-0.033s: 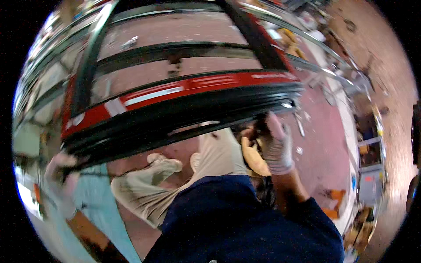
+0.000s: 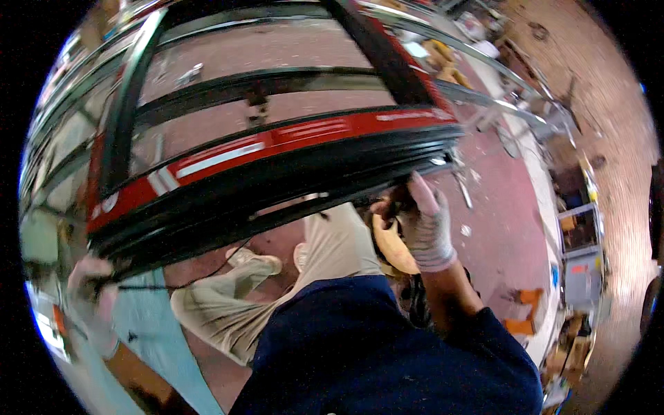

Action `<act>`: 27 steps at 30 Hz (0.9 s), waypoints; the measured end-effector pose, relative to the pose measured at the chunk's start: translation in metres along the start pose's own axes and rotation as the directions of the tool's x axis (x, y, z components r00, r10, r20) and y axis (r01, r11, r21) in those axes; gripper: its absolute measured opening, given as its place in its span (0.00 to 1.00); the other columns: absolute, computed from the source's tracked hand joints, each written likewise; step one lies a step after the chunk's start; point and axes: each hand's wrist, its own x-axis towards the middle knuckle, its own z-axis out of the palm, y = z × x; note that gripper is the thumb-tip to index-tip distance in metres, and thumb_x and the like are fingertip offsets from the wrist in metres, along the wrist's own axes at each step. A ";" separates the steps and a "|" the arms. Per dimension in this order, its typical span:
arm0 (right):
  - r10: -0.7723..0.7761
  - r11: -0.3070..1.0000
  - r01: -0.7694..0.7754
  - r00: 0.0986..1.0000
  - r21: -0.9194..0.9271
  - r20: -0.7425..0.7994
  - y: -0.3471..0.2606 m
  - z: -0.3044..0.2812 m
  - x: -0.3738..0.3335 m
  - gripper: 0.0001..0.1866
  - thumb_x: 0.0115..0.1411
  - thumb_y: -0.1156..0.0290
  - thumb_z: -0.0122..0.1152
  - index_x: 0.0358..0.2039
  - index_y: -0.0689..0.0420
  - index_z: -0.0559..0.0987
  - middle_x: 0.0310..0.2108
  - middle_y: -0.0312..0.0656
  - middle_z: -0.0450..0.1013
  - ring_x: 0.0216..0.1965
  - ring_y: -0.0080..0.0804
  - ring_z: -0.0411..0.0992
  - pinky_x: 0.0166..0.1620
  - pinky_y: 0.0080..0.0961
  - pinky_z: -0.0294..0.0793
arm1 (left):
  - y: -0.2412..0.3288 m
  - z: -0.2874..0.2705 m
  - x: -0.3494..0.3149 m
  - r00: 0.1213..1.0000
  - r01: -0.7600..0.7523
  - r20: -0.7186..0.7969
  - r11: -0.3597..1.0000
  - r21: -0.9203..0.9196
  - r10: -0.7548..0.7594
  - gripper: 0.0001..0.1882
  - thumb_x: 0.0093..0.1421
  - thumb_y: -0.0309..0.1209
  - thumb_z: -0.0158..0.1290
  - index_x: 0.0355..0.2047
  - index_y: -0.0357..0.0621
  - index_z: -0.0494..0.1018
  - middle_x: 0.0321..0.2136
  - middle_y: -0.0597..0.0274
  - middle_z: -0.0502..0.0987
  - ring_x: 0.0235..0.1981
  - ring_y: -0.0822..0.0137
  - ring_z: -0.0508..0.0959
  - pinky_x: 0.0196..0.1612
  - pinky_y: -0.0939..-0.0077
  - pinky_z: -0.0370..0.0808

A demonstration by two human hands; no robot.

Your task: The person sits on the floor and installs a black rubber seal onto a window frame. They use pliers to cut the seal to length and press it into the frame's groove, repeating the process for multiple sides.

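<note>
A large black frame [image 2: 228, 190] with red film bearing white print along its near face spans the view before me, tilted with its left end nearer. My left hand [image 2: 93, 297], in a pale glove and slightly blurred, is closed around the frame's near left corner. Under the right part of the near edge, my right hand [image 2: 425, 225], in a pale striped glove, is closed on the frame with its thumb up; its fingers are partly hidden. From near my left hand a thin dark cord [image 2: 221, 266] runs rightward below the frame.
Reddish flooring [image 2: 501, 207] lies below, with a light blue sheet [image 2: 155, 318] at left. A yellow object [image 2: 393, 245] is beside my right leg. Metal rails [image 2: 477, 55] stretch behind the frame. Along the right are a grey box [image 2: 582, 280], an orange piece [image 2: 529, 311] and clutter.
The frame and my right hand appear slightly further left in view. The floor clutter on the right has shifted the same way, and both hands keep their hold.
</note>
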 end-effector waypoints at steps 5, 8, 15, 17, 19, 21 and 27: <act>-0.021 0.938 0.031 0.999 0.345 -0.033 0.009 -0.056 0.024 0.20 0.61 0.54 0.53 0.37 0.60 0.76 0.30 0.40 0.75 0.25 0.30 0.72 0.33 0.26 0.74 | -0.036 0.003 -0.004 0.987 0.158 -0.009 0.984 0.079 -0.158 0.14 0.56 0.31 0.54 0.42 0.40 0.70 0.38 0.60 0.74 0.44 0.65 0.72 0.52 0.68 0.67; 0.019 0.901 0.032 0.993 0.432 -0.113 0.010 -0.073 0.033 0.19 0.60 0.56 0.51 0.37 0.61 0.74 0.28 0.46 0.75 0.23 0.37 0.73 0.25 0.28 0.71 | -0.039 0.018 -0.002 0.982 0.121 -0.154 0.991 0.056 -0.111 0.12 0.51 0.30 0.53 0.36 0.40 0.70 0.34 0.62 0.72 0.37 0.68 0.71 0.51 0.72 0.66; 0.082 0.972 -0.032 0.973 0.231 -0.214 -0.002 -0.066 0.034 0.17 0.58 0.58 0.49 0.31 0.61 0.75 0.17 0.44 0.72 0.14 0.33 0.68 0.26 0.30 0.73 | -0.036 0.011 -0.002 0.971 0.221 -0.100 0.975 0.005 -0.219 0.11 0.51 0.29 0.52 0.36 0.42 0.68 0.31 0.66 0.71 0.28 0.74 0.68 0.37 0.81 0.67; 0.039 0.959 0.011 0.984 0.283 -0.173 0.008 -0.073 0.036 0.17 0.58 0.58 0.49 0.32 0.61 0.75 0.17 0.45 0.71 0.14 0.33 0.68 0.26 0.31 0.73 | -0.036 0.012 -0.002 0.951 0.277 -0.124 0.958 -0.073 -0.285 0.13 0.51 0.30 0.53 0.37 0.42 0.69 0.31 0.66 0.71 0.26 0.75 0.67 0.32 0.83 0.66; 0.110 0.936 -0.045 0.980 0.350 -0.168 0.008 -0.068 0.035 0.17 0.58 0.59 0.49 0.33 0.63 0.74 0.17 0.46 0.71 0.15 0.35 0.69 0.27 0.32 0.73 | -0.034 0.024 -0.004 0.933 0.264 -0.218 0.956 -0.128 -0.287 0.13 0.51 0.31 0.53 0.38 0.42 0.69 0.31 0.66 0.71 0.24 0.77 0.66 0.28 0.85 0.64; 0.184 0.903 -0.105 0.970 0.416 -0.156 0.007 -0.061 0.033 0.17 0.58 0.60 0.48 0.34 0.64 0.74 0.18 0.47 0.71 0.16 0.37 0.69 0.27 0.33 0.73 | -0.027 0.033 -0.003 0.919 0.239 -0.290 0.963 -0.123 -0.266 0.14 0.51 0.31 0.53 0.38 0.43 0.69 0.31 0.66 0.70 0.23 0.77 0.66 0.26 0.85 0.64; 0.117 0.921 -0.084 0.991 0.380 -0.062 0.014 -0.058 0.032 0.18 0.59 0.60 0.48 0.35 0.65 0.74 0.19 0.47 0.72 0.16 0.37 0.69 0.36 0.39 0.75 | -0.030 0.034 -0.004 0.899 0.239 -0.350 0.964 -0.114 -0.264 0.15 0.50 0.28 0.51 0.40 0.42 0.68 0.33 0.63 0.71 0.23 0.77 0.67 0.26 0.86 0.65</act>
